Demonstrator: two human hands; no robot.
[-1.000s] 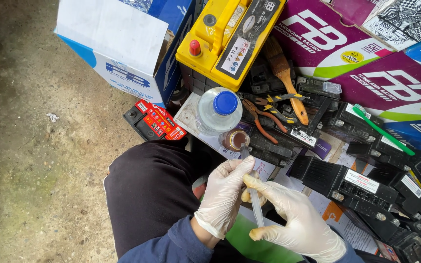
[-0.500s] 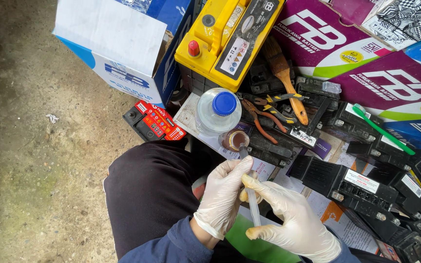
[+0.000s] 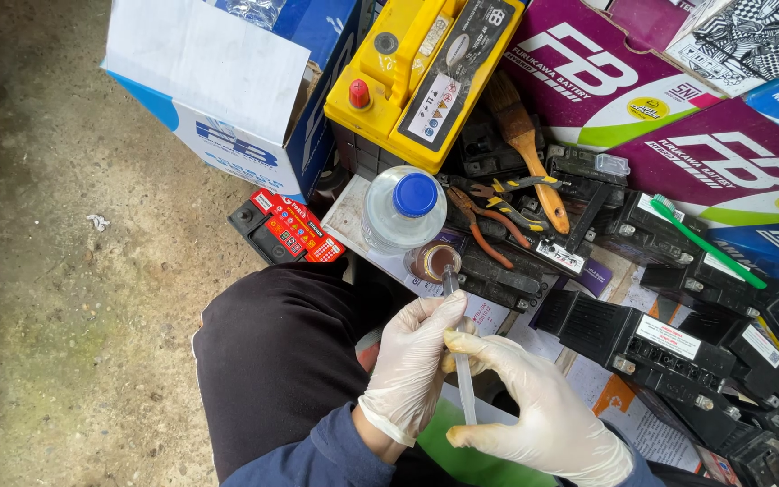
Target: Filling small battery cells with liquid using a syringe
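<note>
Syringe (image 3: 463, 383): we log it pinched between both gloved hands, left hand (image 3: 412, 365) and right hand (image 3: 534, 410), above the lap; position barely changed, tip near small brown jar (image 3: 433, 261).

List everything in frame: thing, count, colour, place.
Clear thin plastic syringe tube: 1, clear, held between both hands.
Clear plastic bottle with blue cap: 1, centre.
Small brown-filled round cup: 1, below the bottle.
Yellow-topped car battery: 1, top centre.
Red-labelled small black battery: 1, left on the ground.
Wooden-handled paintbrush: 1, right of the yellow battery.
Orange-handled pliers: 1, beside the brush.
Green toothbrush: 1, right.
Black batteries: several, right.
Purple cardboard boxes: 2, top right.
White-and-blue cardboard box: 1, top left.
Left hand: white glove.
Right hand: white glove.
</note>
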